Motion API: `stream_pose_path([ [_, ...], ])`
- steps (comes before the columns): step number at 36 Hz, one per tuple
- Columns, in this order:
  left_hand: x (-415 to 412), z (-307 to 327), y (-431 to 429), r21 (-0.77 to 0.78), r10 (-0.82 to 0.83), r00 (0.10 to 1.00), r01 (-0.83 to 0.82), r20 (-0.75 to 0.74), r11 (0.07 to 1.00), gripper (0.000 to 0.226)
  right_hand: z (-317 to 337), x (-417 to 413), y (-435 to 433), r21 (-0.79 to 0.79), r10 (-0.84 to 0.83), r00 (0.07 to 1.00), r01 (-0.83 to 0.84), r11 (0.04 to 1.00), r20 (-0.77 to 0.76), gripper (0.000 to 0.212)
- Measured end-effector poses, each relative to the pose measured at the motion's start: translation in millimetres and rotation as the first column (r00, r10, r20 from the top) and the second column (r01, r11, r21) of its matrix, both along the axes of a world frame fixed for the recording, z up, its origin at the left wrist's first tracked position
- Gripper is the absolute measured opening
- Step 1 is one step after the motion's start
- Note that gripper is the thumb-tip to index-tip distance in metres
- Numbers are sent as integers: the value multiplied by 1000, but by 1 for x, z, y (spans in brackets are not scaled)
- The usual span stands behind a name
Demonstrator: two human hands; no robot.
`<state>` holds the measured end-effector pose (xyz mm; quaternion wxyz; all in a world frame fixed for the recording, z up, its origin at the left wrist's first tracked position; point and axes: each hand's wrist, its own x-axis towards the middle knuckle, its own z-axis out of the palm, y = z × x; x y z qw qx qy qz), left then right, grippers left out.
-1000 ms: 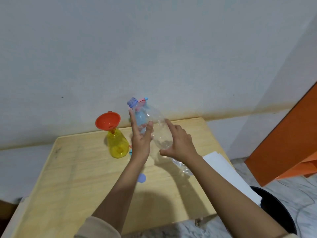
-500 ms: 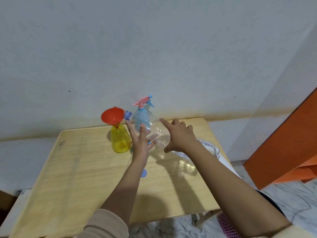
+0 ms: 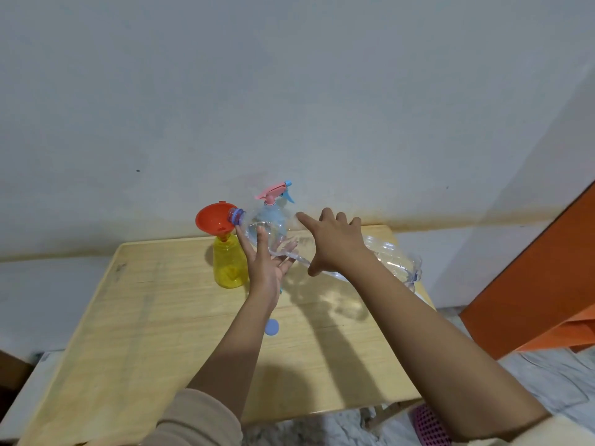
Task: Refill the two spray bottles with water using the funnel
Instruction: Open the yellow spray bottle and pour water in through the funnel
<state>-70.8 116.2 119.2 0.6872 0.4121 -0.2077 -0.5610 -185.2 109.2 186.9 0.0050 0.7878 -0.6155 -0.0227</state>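
A yellow spray bottle (image 3: 229, 265) stands without its head on the wooden table (image 3: 145, 317), and a red funnel (image 3: 211, 220) sits in its neck. A large clear water bottle (image 3: 392, 259) lies tilted, its blue-ringed mouth over the funnel's right rim. My left hand (image 3: 265, 265) supports the bottle from below near the neck with straight fingers. My right hand (image 3: 335, 243) grips the bottle's middle, fingers over the top and thumb underneath. A light blue spray bottle with a pink trigger head (image 3: 273, 194) stands behind, partly hidden by the clear bottle.
A round blue cap (image 3: 272, 326) lies on the table beside my left forearm. The wall runs close behind the table. An orange board (image 3: 531, 284) leans at the right, and a pink basket (image 3: 428, 423) sits on the floor below the table's front right corner.
The clear bottle has tipped from nearly upright down toward the left, and its mouth has reached the funnel. Both hands moved with it.
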Motion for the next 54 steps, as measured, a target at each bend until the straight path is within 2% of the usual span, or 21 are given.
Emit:
stream_pose_path([
  [26, -5, -2, -11, 25, -9, 986, 13, -167, 1000, 63, 26, 7, -3, -48, 25, 992, -31, 998, -127, 91],
  [35, -6, 1, -11, -38, 18, 984, -25, -175, 999, 59, 30, 9, -3, -49, 27, 990, -34, 998, -141, 92],
  [41, -4, 2, -11, 5, 8, 985, -8, -172, 1000, 62, 32, 11, -3, -54, 32, 988, -40, 998, -150, 93],
  [54, -8, 5, -10, -17, 16, 979, -20, -202, 1000, 61, 38, 11, 0, -73, 34, 984, -47, 996, -174, 87],
])
